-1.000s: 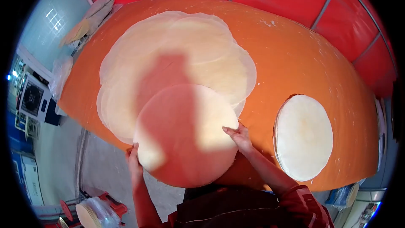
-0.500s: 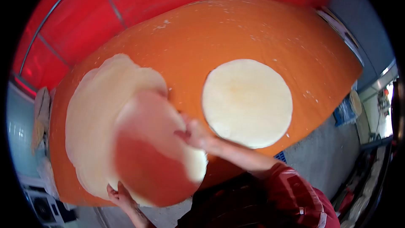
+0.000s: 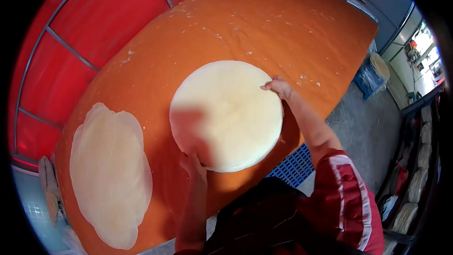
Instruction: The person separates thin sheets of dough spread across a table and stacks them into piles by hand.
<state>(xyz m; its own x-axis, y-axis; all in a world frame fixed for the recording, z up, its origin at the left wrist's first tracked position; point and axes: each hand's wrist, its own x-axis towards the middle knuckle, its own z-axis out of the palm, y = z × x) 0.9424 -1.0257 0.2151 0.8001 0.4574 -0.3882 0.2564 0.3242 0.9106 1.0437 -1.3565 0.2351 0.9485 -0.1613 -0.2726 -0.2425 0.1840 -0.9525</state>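
Observation:
A round cream-coloured sheet (image 3: 236, 113) lies over the neat round stack, its edges nearly lined up with it. My right hand (image 3: 279, 86) pinches the sheet's upper right edge between thumb and fingers. At the lower left edge my left hand (image 3: 192, 163) is closed on the rim, its fingertips partly hidden. A shadow falls across the sheet's left part. To the left, a spread of thin overlapping round sheets (image 3: 111, 174) lies on the orange table cover (image 3: 188, 38).
A red panelled wall (image 3: 108, 14) runs behind the table. Beyond the right edge stand a wrapped bundle (image 3: 377, 71) and a shelf of stacked sheets (image 3: 417, 184). A blue plastic grate (image 3: 292, 165) is by the near edge.
The view has turned right. Both hands have carried the round sheet from the overlapping spread on the left to the stack on the right, where it now covers the top.

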